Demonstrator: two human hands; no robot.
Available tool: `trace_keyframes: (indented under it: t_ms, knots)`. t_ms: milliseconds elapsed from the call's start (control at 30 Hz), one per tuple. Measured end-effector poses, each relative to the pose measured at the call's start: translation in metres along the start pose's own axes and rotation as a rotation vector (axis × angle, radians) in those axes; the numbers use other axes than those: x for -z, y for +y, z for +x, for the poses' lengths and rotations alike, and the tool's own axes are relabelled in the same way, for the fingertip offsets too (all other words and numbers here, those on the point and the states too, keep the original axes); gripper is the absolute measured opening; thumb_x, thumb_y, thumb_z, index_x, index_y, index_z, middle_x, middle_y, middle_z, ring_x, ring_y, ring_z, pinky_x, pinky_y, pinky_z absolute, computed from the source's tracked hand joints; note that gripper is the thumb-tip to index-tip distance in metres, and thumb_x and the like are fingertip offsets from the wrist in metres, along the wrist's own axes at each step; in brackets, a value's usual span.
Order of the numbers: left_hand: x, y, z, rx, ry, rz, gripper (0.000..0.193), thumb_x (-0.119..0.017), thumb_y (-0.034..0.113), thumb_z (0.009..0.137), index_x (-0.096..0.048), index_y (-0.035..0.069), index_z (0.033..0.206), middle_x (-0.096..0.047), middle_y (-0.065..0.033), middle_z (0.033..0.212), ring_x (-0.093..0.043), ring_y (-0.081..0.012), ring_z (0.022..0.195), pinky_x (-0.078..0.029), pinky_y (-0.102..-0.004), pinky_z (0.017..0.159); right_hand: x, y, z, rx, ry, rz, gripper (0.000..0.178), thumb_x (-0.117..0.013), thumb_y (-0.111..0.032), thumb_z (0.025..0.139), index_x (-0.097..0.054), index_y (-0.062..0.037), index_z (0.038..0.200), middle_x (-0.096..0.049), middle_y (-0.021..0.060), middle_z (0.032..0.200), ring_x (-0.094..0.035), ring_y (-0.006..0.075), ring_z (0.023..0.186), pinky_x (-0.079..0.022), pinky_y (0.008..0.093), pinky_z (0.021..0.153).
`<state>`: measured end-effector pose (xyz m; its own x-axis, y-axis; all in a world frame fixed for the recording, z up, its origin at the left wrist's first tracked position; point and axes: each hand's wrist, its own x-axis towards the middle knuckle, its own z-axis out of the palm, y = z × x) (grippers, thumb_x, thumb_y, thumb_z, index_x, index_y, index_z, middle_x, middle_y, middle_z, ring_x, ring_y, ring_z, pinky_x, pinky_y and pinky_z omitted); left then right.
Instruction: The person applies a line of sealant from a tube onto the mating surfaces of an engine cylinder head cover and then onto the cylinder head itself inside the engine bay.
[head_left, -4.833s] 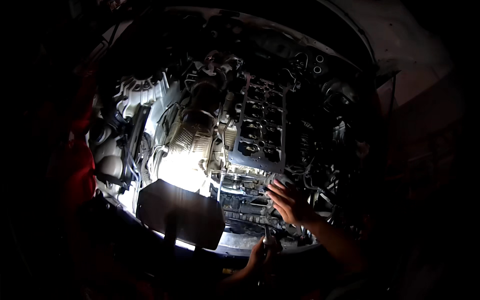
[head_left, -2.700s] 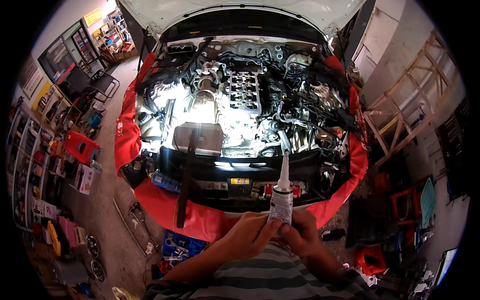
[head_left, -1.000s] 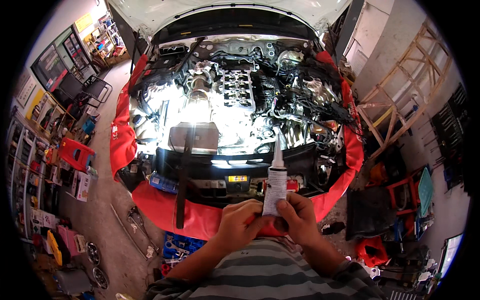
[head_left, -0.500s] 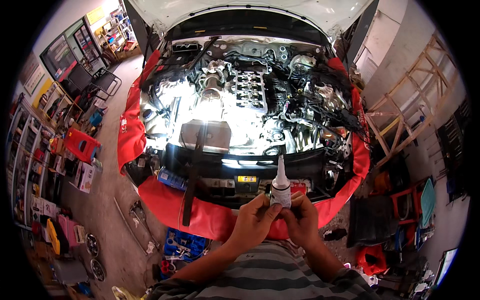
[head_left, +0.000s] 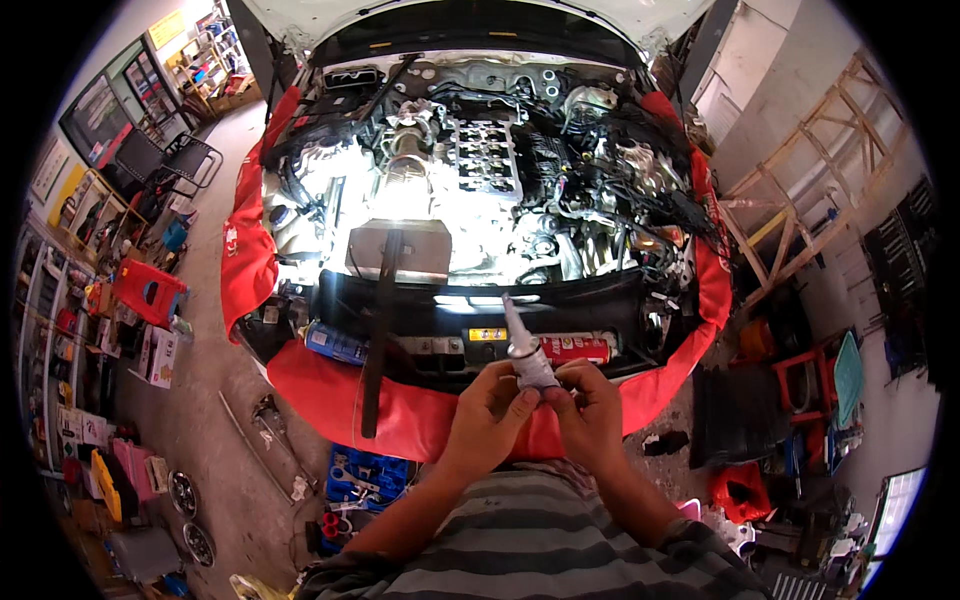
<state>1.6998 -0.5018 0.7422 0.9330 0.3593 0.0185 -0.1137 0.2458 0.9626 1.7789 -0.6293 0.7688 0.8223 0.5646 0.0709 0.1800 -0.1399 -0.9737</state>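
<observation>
Both hands hold a whitish sealant tube (head_left: 533,370) with a long tapered nozzle, in front of the car's nose. My left hand (head_left: 490,412) grips the tube's left side, thumb on its lower end. On the other side, my right hand (head_left: 588,410) pinches the same lower end with thumb and fingers. The nozzle points up and slightly left, over the dark front panel (head_left: 460,310). Beyond it lies the opened engine bay, with the exposed top of the engine (head_left: 487,160) brightly lit. A red can (head_left: 575,349) lies just behind my right hand.
Red covers (head_left: 420,415) drape the car's front and sides. A dark upright bar (head_left: 378,370) and a blue can (head_left: 335,343) stand or lie left of my hands. Below is a blue tool case (head_left: 365,478) on the floor. A wooden frame (head_left: 810,190) leans at right.
The tube has tilted to the left and its nozzle leans away from upright. Both hands have shifted slightly left and up, still gripping it. The whole view has shifted a little.
</observation>
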Motion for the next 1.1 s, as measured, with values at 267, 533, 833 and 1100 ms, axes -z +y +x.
trace_keyframes:
  t_ms: [267, 533, 833, 1100]
  knots:
    - [0.013, 0.018, 0.003, -0.04, -0.083, -0.004, 0.032, -0.059, 0.026, 0.092, -0.05, 0.001, 0.11, -0.055, -0.002, 0.093, -0.051, -0.0067, 0.079, -0.043, -0.0206, 0.071, -0.003, -0.011, -0.005, 0.236, -0.083, -0.267, 0.018, -0.068, 0.001, 0.076, -0.057, 0.0003, 0.091, -0.057, 0.0087, 0.084, -0.057, 0.0189, 0.07, -0.044, 0.0255, 0.06]
    - [-0.007, 0.015, -0.013, -0.041, -0.018, -0.252, 0.029, -0.043, 0.029, 0.099, -0.044, 0.004, 0.114, -0.052, -0.0043, 0.098, -0.047, -0.0081, 0.085, -0.038, -0.0237, 0.075, -0.03, -0.001, -0.031, 0.155, 0.171, 0.058, 0.019, -0.068, -0.002, 0.078, -0.056, 0.0001, 0.093, -0.059, 0.0103, 0.089, -0.059, 0.0178, 0.073, -0.047, 0.0261, 0.059]
    - [-0.004, 0.006, 0.012, 0.329, -0.15, -0.424, 0.028, -0.04, 0.03, 0.097, -0.05, 0.004, 0.092, -0.053, -0.0066, 0.088, -0.05, -0.0157, 0.082, -0.04, -0.029, 0.077, 0.014, -0.024, -0.017, 0.549, -0.074, -0.395, 0.024, -0.069, 0.001, 0.069, -0.058, -0.002, 0.09, -0.059, 0.0108, 0.086, -0.06, 0.0274, 0.068, -0.049, 0.0342, 0.058]
    - [-0.052, 0.007, 0.045, 0.426, -0.077, -0.68, 0.026, -0.052, 0.027, 0.095, -0.057, 0.002, 0.102, -0.061, -0.0044, 0.094, -0.059, -0.012, 0.088, -0.049, -0.0288, 0.079, 0.075, -0.007, 0.015, 0.74, -0.017, -0.604, 0.029, -0.071, -0.005, 0.07, -0.062, -0.0069, 0.098, -0.057, 0.0074, 0.091, -0.058, 0.0237, 0.079, -0.05, 0.032, 0.061]
